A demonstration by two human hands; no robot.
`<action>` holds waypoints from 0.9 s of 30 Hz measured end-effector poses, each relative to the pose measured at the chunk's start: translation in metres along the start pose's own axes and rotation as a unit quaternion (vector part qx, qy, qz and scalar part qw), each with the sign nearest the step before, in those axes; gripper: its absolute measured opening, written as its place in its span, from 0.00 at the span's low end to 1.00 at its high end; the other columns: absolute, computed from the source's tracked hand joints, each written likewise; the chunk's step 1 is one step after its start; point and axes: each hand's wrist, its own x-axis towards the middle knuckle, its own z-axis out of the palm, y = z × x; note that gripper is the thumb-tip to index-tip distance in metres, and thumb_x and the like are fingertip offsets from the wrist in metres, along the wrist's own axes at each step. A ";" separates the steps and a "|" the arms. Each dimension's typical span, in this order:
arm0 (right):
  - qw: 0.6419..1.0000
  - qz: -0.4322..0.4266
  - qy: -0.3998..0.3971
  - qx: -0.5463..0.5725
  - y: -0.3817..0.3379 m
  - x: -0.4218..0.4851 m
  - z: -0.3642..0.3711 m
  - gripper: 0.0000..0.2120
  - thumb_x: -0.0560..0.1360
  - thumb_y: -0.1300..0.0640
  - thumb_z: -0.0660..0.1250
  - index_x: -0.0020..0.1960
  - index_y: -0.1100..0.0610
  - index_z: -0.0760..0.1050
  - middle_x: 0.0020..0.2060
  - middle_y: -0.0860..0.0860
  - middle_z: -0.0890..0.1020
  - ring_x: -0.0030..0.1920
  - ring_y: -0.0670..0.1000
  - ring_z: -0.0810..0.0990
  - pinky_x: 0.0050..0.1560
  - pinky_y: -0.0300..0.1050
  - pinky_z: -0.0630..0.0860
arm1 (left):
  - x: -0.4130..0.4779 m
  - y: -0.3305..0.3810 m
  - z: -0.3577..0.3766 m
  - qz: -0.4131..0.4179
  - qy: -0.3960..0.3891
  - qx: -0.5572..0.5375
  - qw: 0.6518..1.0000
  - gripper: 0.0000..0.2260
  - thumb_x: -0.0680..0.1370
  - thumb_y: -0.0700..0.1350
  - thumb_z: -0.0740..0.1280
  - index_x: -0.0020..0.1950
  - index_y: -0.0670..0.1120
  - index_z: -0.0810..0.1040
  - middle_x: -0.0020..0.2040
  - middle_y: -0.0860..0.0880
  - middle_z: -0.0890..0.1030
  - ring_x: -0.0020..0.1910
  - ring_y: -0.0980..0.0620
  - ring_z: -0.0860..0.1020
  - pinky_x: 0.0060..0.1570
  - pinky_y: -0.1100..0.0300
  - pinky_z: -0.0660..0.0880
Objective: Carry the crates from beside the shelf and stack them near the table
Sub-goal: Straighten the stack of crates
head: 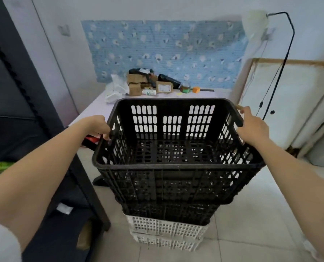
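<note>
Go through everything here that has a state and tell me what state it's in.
Top black plastic crate: empty, upright, topmost on the stack.
Second black plastic crate: upright, directly under it.
White plastic crates: stacked at the bottom, on the tiled floor.
Left hand: grips the top crate's left rim.
Right hand: holds its right rim.
White cabinet doors: shut.

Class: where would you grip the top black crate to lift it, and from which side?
Grip the top black crate by its thick rim at both side walls, a hand from each side, as the left hand and right hand do. The lip gives purchase; opposite grips should keep it level.
</note>
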 end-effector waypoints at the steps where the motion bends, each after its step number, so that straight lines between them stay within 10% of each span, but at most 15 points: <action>1: 1.000 0.003 0.001 -0.002 -0.001 0.008 0.005 0.25 0.70 0.64 0.63 0.65 0.57 0.62 0.39 0.58 0.77 0.40 0.57 0.72 0.41 0.46 0.66 | 0.011 0.003 0.000 0.000 -0.001 0.004 1.000 0.08 0.70 0.36 0.72 0.38 0.39 0.72 0.38 0.45 0.75 0.34 0.50 0.74 0.32 0.59 0.71; 7: 0.999 0.038 -0.011 0.005 -0.001 0.030 0.033 0.25 0.67 0.63 0.65 0.62 0.55 0.63 0.41 0.59 0.78 0.41 0.59 0.73 0.38 0.48 0.71 | 0.071 0.009 -0.004 0.016 -0.019 -0.022 0.999 0.08 0.68 0.36 0.72 0.44 0.37 0.79 0.46 0.42 0.81 0.43 0.46 0.79 0.45 0.55 0.78; 17: 0.998 0.062 0.000 0.005 -0.015 0.047 0.052 0.25 0.67 0.64 0.64 0.62 0.56 0.62 0.47 0.61 0.73 0.50 0.64 0.75 0.38 0.48 0.68 | 0.112 0.013 -0.013 0.015 -0.057 -0.100 0.993 0.06 0.71 0.28 0.67 0.38 0.37 0.76 0.39 0.43 0.79 0.40 0.51 0.77 0.37 0.63 0.75; 27: 0.997 0.068 -0.014 -0.022 -0.016 0.037 0.046 0.26 0.68 0.60 0.61 0.66 0.50 0.74 0.58 0.63 0.79 0.62 0.64 0.74 0.56 0.52 0.74 | 0.118 0.015 -0.013 0.039 -0.066 -0.091 0.993 0.05 0.72 0.28 0.67 0.41 0.36 0.77 0.39 0.44 0.80 0.40 0.52 0.77 0.38 0.62 0.77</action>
